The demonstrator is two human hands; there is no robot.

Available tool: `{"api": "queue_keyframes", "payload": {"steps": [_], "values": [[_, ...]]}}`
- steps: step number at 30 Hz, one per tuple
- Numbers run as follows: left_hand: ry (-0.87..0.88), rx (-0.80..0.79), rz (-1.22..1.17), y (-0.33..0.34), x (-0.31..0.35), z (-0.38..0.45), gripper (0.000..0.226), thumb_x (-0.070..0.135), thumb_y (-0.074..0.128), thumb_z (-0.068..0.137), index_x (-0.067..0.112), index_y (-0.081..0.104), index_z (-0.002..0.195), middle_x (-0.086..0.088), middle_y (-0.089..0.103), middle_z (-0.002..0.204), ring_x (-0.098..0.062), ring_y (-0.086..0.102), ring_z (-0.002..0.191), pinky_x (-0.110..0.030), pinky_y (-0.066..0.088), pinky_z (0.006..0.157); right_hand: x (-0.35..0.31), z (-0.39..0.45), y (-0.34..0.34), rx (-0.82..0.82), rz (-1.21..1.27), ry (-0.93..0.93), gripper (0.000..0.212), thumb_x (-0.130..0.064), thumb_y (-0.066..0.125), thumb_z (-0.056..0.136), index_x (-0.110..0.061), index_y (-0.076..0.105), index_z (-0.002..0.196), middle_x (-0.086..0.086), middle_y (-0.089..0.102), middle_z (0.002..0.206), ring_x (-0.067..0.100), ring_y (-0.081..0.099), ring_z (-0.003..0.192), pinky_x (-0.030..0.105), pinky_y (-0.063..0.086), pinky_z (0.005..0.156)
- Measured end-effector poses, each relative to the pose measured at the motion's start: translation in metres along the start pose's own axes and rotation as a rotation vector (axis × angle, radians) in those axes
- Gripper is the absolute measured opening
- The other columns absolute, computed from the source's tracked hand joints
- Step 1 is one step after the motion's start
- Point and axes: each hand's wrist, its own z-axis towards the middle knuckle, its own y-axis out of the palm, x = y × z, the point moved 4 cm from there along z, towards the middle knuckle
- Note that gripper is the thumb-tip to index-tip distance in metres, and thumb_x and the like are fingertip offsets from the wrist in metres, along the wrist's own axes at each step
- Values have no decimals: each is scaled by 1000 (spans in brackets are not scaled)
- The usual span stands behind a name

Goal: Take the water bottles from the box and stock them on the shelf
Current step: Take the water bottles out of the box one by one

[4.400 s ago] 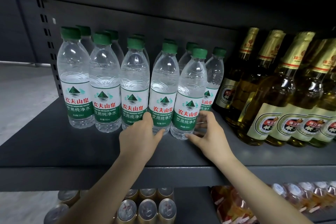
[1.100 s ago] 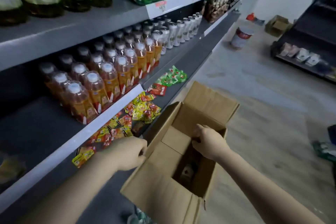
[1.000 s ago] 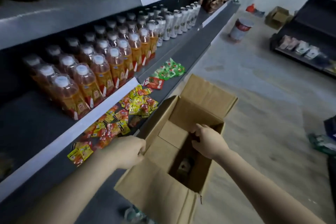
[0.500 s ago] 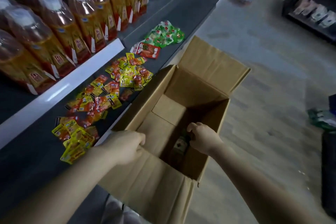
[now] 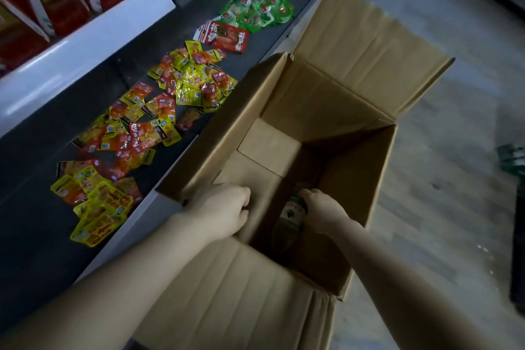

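A: Where is the water bottle (image 5: 292,214) at this moment?

B: It is deep inside the cardboard box (image 5: 366,179), in the lower middle of the frame, near the right inner wall. I see a green label and a clear body in shadow. If more bottles lie under it, I cannot tell, because the bottom is dark.

A: And the hands?

B: The right hand (image 5: 322,212) is down in the box, and its fingers curl around the upper part of the bottle. It looks like a grip, though the thumb is hidden. The left hand (image 5: 224,209) is at the left side of the box, with its fingers bent over the inner flap there. I think it holds the flap back and keeps the box steady, so that the other hand can reach in freely.

A: Why does the box stand just there?

B: It is on the floor (image 5: 443,207), touching the edge of the low dark shelf (image 5: 42,224) at the left of the frame. Probably this keeps the carrying way short. The shelf holds a loose pile of yellow and red snack packets (image 5: 147,133), and green packets (image 5: 255,7) at the upper middle.

A: So which step is this?

B: I judge it is the picking of one bottle out. The bottle is not yet lifted over the rim, and the stocking place for water is not in view here.
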Motion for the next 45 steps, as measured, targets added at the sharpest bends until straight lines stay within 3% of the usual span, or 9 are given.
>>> {"api": "queue_keyframes", "payload": {"steps": [3,12,18,23,26,29,31,37,45], "values": [[-9,12,40,10,-8,19,17,26,45,96,15,56,103,3,54,80,-20,55,76,-30,42,63,2,17,15,-42,-1,28,56,-15,56,91,-11,33,142,12,42,139,28,47,124,36,47,98],[-57,94,126,23,-30,58,13,24,43,96,19,53,103,-1,61,95,-19,49,74,-30,35,59,5,62,57,-122,30,120,49,-14,53,92,-9,37,137,14,47,133,27,51,118,32,47,93],[-43,49,80,34,-38,66,14,26,46,95,17,56,96,2,52,80,-21,51,73,-30,36,60,5,81,81,-156,67,213,57,-16,56,90,-5,32,141,18,41,140,31,45,126,36,40,102],[-61,82,65,32,-39,67,13,29,46,95,18,54,95,3,49,77,-19,49,72,-30,33,58,-2,87,88,-195,15,239,62,-17,46,96,-6,12,147,26,20,146,39,43,127,37,41,100],[-61,103,71,33,-39,68,14,29,46,95,19,55,96,4,47,73,-19,48,71,-30,32,57,-5,87,89,-178,12,242,61,-16,48,95,-11,15,147,24,14,148,38,47,124,36,46,97],[-57,126,62,32,-39,68,15,29,45,95,19,56,99,5,45,72,-20,48,71,-28,31,54,-12,88,86,-89,-49,153,54,-11,53,92,-16,31,141,18,21,148,33,50,119,36,51,91],[-53,133,66,31,-40,68,16,30,45,95,19,56,101,5,46,74,-19,49,72,-28,32,56,-18,89,86,-76,-116,64,52,-11,54,91,-19,35,139,13,22,149,31,38,130,40,46,98],[-47,142,64,30,-38,65,15,29,44,96,21,54,103,8,38,67,-16,44,68,-27,30,54,-27,94,92,-141,-342,-118,64,-20,59,88,-29,28,144,8,14,154,31,13,141,46,24,112],[-64,156,68,29,-39,64,20,32,44,96,22,54,109,8,39,70,-14,43,66,-26,31,55,-34,109,92,-135,-560,-292,62,-23,56,90,-27,28,145,7,24,151,30,15,142,47,14,116]]}}
